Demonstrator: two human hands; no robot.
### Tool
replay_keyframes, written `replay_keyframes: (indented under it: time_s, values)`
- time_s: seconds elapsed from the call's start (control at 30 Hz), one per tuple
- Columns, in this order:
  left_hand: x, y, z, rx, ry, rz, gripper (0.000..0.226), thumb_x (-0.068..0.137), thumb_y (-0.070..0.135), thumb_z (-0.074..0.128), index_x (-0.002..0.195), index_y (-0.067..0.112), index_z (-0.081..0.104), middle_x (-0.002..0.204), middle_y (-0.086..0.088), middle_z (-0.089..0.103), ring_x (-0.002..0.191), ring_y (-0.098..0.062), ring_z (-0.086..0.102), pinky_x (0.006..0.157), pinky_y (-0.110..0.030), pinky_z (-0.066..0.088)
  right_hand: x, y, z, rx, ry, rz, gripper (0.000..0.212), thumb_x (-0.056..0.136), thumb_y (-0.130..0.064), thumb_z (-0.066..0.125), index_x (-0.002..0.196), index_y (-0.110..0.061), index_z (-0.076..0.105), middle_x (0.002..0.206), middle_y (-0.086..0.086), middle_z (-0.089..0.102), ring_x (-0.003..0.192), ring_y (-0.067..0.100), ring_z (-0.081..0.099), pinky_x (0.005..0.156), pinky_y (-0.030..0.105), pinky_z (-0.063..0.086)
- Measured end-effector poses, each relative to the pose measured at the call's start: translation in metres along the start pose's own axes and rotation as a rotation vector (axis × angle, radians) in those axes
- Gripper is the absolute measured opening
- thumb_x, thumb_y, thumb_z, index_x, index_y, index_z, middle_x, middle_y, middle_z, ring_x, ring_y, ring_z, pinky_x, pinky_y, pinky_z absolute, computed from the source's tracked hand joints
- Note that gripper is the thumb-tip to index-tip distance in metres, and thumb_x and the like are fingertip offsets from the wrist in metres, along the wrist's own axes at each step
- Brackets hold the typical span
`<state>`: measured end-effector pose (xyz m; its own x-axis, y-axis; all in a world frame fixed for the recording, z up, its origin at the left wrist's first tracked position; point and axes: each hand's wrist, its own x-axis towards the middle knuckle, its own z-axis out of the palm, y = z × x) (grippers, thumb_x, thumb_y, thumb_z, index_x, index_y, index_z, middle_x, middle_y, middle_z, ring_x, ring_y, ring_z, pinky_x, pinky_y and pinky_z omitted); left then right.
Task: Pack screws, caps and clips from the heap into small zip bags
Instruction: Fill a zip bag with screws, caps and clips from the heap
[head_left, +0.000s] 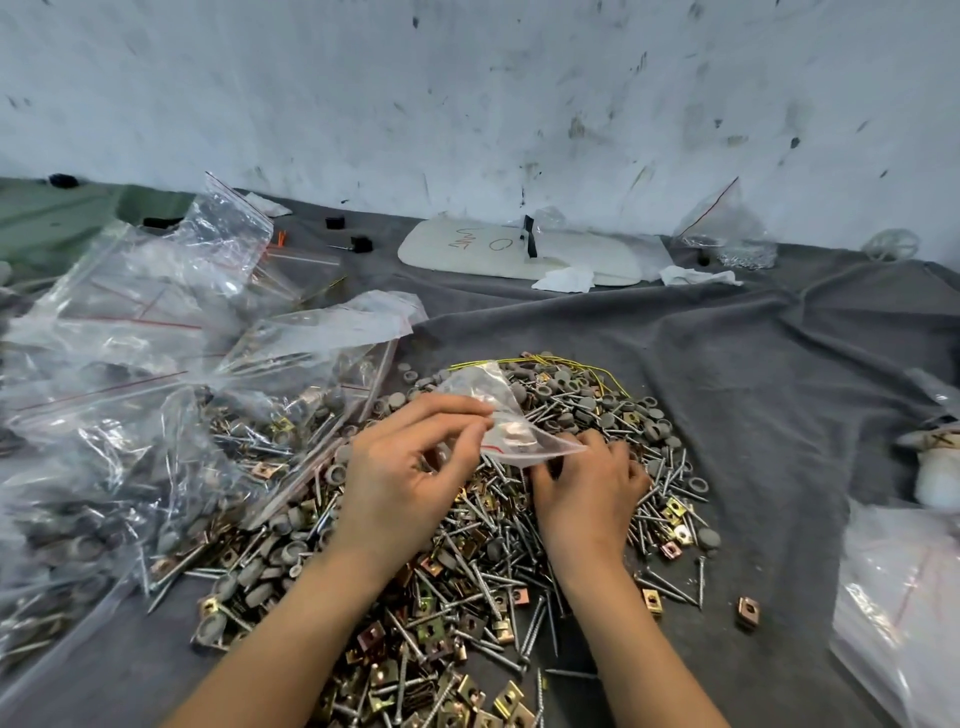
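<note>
A heap of silver screws, grey round caps and brass clips covers the grey cloth in the middle. Above it my left hand pinches a small clear zip bag with a red line, which holds a few small parts. My right hand lies palm down on the heap just under the bag's right corner, fingers curled into the screws; what they hold is hidden.
Large clear zip bags filled with hardware pile up at the left. More plastic bags lie at the right edge. A white oval board, tissues and a small bag sit by the stained wall at the back.
</note>
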<state>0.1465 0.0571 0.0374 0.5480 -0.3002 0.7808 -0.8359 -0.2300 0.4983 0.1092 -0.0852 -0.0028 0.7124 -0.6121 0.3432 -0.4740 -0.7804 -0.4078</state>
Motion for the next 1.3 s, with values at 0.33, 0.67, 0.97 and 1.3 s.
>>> replay_keyframes:
  time_s: [0.33,0.67,0.97,1.3]
  values:
    - [-0.002,-0.004,0.002,0.112,0.125,-0.07,0.034,0.083,-0.009,0.066,0.115,0.004,0.068,0.119,0.005,0.06,0.073,-0.006,0.059,0.077,-0.012,0.049,-0.005,-0.007,-0.019,0.385,0.4,-0.059,0.009,0.082,-0.022,0.058,0.082,-0.014,0.063,0.085,-0.002,0.057,0.088,0.018,0.051,0.088,0.032,0.025]
    - [-0.001,0.005,0.002,0.075,0.171,-0.042,0.033,0.086,-0.001,0.05,0.114,0.004,0.068,0.116,0.004,0.058,0.105,0.006,0.054,0.084,-0.008,0.043,-0.027,-0.027,-0.046,0.532,0.763,-0.472,0.018,0.08,-0.014,0.058,0.069,-0.002,0.066,0.076,0.009,0.061,0.082,0.017,0.051,0.085,0.034,0.033]
    - [-0.008,0.016,0.005,0.041,0.113,0.049,0.032,0.089,0.004,0.048,0.115,0.002,0.066,0.116,-0.002,0.06,0.115,0.002,0.052,0.096,-0.014,0.04,-0.022,-0.026,-0.042,0.544,0.626,-0.336,0.028,0.089,-0.033,0.059,0.085,-0.008,0.071,0.119,0.014,0.055,0.116,0.026,0.044,0.096,0.047,0.038]
    - [-0.004,0.003,0.006,0.083,0.175,-0.066,0.025,0.087,0.002,0.061,0.111,0.001,0.066,0.116,-0.002,0.059,0.095,-0.005,0.061,0.086,-0.014,0.05,0.003,0.014,-0.025,0.2,-0.108,-0.065,0.009,0.083,-0.023,0.062,0.088,-0.025,0.068,0.127,-0.007,0.05,0.131,0.016,0.018,0.108,0.041,0.015]
